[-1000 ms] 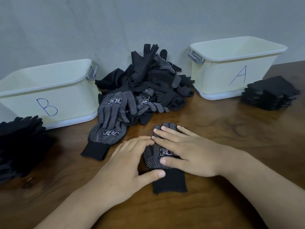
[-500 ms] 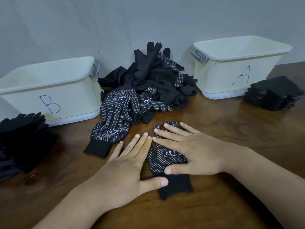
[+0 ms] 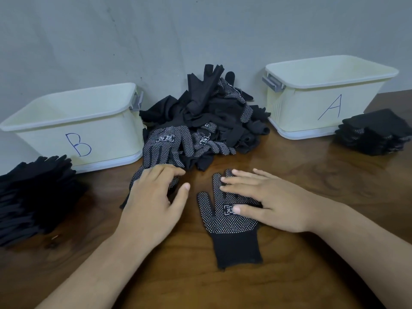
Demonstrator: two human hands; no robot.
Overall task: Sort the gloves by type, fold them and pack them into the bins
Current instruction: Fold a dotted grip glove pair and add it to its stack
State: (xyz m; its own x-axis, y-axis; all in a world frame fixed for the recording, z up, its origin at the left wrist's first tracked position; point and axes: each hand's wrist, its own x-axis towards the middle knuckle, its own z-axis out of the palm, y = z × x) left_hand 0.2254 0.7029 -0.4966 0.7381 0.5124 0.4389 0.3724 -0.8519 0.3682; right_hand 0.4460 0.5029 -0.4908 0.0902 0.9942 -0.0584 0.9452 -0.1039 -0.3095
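Fingers of the right hand (image 3: 265, 204) lie flat and spread on a dotted glove (image 3: 225, 221) on the surface (image 3: 312, 186); the left hand (image 3: 153, 197) rests open-fingered on another dotted glove (image 3: 166, 144). Folded stacks sit beside bin A (image 3: 330, 97) and bin B (image 3: 73, 128), but the mixed pile (image 3: 207, 112) remains unsorted, so much seems left.

Two bare forearms, left hand (image 3: 153, 197), right hand (image 3: 269, 204), sleeveless.
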